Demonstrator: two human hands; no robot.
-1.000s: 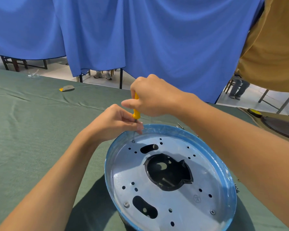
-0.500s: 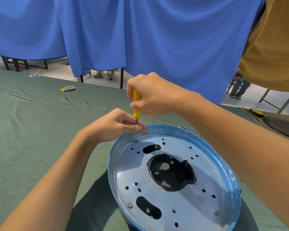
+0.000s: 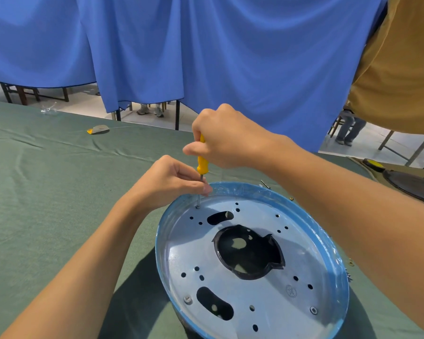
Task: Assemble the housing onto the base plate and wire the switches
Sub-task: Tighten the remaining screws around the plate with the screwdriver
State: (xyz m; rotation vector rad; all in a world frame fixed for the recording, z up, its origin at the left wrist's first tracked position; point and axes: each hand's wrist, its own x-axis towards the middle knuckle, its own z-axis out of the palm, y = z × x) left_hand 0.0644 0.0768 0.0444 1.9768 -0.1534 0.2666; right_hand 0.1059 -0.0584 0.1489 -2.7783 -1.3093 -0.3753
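Gripping the yellow-handled screwdriver (image 3: 202, 165), right hand (image 3: 227, 140) stands it upright on the round blue-rimmed metal base plate (image 3: 250, 260); left hand (image 3: 171, 182) pinches its shaft.

- One head-worn wide-angle view, looking forward and down across the counter (image 3: 47, 204).
- Close above the base plate (image 3: 267, 302); blue curtain (image 3: 230, 57) closes the far side.

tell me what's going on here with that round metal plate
A person is screwing at the far-left edge of the round silver metal base plate with a blue rim. The right hand grips a yellow-handled screwdriver, tip down at a hole, while the left hand's fingers pinch its steel shaft. Two screws already sit along the plate's near edge.
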